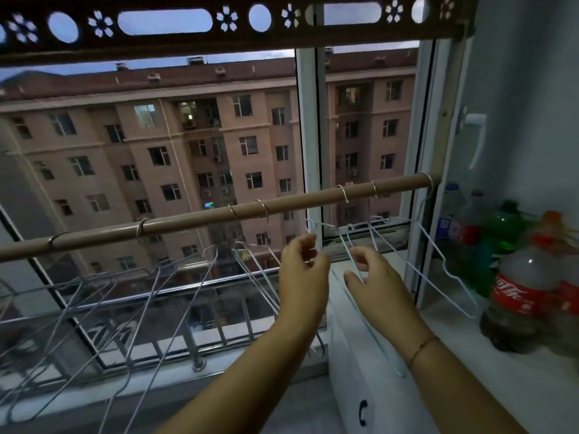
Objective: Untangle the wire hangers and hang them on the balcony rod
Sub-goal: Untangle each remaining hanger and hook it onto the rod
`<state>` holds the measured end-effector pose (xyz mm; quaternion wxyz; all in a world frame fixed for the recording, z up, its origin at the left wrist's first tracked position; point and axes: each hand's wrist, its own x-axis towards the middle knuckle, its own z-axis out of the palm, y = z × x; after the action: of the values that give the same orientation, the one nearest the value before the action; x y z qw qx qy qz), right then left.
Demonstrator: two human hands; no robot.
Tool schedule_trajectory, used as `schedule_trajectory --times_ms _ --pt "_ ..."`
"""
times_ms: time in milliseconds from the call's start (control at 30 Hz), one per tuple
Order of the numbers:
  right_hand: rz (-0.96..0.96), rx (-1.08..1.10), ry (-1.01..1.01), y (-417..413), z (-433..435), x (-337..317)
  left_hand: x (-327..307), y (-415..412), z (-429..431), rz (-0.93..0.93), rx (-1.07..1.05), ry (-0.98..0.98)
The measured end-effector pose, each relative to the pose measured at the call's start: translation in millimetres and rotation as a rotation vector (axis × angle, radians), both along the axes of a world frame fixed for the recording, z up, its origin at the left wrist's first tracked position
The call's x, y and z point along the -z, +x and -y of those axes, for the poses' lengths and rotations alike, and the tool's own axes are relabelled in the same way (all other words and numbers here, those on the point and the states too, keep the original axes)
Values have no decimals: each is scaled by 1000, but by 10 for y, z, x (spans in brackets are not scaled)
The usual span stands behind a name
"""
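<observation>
Both forearms reach out from the bottom edge: left hand (302, 270) has fingers curled loosely inward below the balcony rod (219, 214), and I can't tell whether they pinch any wire; right hand (372, 278) has thumb and fingers curled and slightly apart around the pale hanger (369, 327) that runs down past its wrist, grip unclear. Wire hangers (163, 292) already hook over the rod along its length, hanging tilted toward the camera, with one more white hanger (438, 261) at the far right end beside the cola bottle (520, 296) on the sill (454, 339).
</observation>
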<state>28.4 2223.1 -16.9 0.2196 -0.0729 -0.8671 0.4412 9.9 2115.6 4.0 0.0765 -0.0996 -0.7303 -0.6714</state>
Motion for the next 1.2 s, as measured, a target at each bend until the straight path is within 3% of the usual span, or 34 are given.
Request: schedule_trajectory --times_ms 200,333,467,600,833,1200 --pt "115 60 -73 -29 99 143 18 -327 -157 319 81 -69" --pt "63 44 -112 -84 102 69 -19 -491 -188 436 120 43" --pt "73 1 -155 -289 116 -99 -121 -624 -232 405 168 112" --pt "109 -51 -242 -465 138 -119 -109 -787 -254 445 87 155" --pt "155 -70 -269 -408 51 282 270 -708 -112 528 55 -52" --pt "250 -211 182 -234 -136 655 614 -245 296 478 184 -245"
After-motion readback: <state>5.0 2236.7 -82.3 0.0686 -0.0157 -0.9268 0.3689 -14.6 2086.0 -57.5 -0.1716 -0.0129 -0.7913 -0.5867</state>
